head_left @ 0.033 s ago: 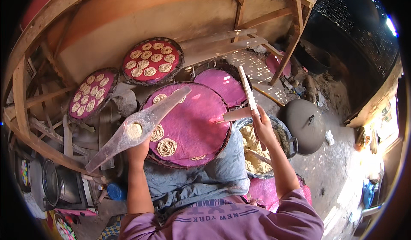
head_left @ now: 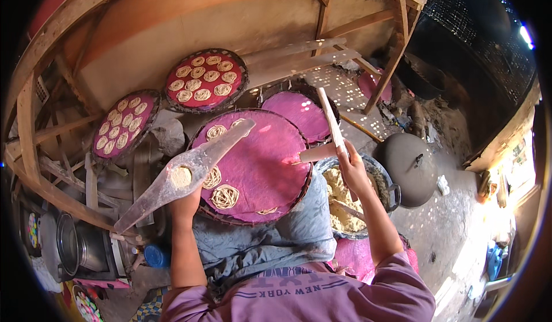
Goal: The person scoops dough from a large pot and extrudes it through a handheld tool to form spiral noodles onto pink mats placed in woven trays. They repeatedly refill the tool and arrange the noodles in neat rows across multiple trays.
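Paddle-shaped board (head_left: 224, 141), with a dough lump (head_left: 180, 176) at its middle, slants over the left edge of a pink round tray (head_left: 264, 172). The left hand (head_left: 187, 204) grasps it from beneath, fingers mostly hidden. Beyond the tray's right edge, the right hand (head_left: 353, 170) grips a wooden bar (head_left: 330, 115). Dough coils (head_left: 224, 197) lie along the tray's left and near edges. A wooden frame (head_left: 27, 126) stands before the wall (head_left: 259, 23); sunlight speckles the grey floor (head_left: 420, 236).

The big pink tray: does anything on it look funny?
Yes: near the lower edge of the big pink tray, only a thin strip of strands shows, unlike the round nest left of it. I can't tell if it's broken or partly covered.
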Available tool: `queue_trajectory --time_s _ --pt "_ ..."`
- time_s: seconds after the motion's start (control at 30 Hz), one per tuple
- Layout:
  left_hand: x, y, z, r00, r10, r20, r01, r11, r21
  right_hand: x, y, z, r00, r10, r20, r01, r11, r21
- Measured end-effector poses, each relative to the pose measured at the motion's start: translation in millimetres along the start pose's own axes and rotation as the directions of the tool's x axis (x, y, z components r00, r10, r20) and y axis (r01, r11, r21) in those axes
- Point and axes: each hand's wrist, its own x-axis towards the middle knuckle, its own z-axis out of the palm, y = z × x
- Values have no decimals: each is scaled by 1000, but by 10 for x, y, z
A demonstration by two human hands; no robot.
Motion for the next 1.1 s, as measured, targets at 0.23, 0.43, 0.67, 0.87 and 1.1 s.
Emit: queue_trajectory --time_s 0.23,0.43,0.67,0.87,1.1 --pt "-187 -181 -28 991 106 86 -113 991 77 -63 -226 -65 995 -103 18 103 995 -16" --pt "-162 323 587 899 285 333 -223 951 -213 -425 -560 -192 965 -95 245 -29 888 458" --pt "-12 767 687 802 257 540 -98 947 -304 -694 -702 89 932 -224 285 69 882 467" --pt "122 958 395 651 315 691 27 900 -435 -752 -817 -65 644 -699 311 735 678 -1" --pt "-422 1021 658 708 577 407 -170 698 -695 -1016 -850 9 599 -535 596 714 694 -95"
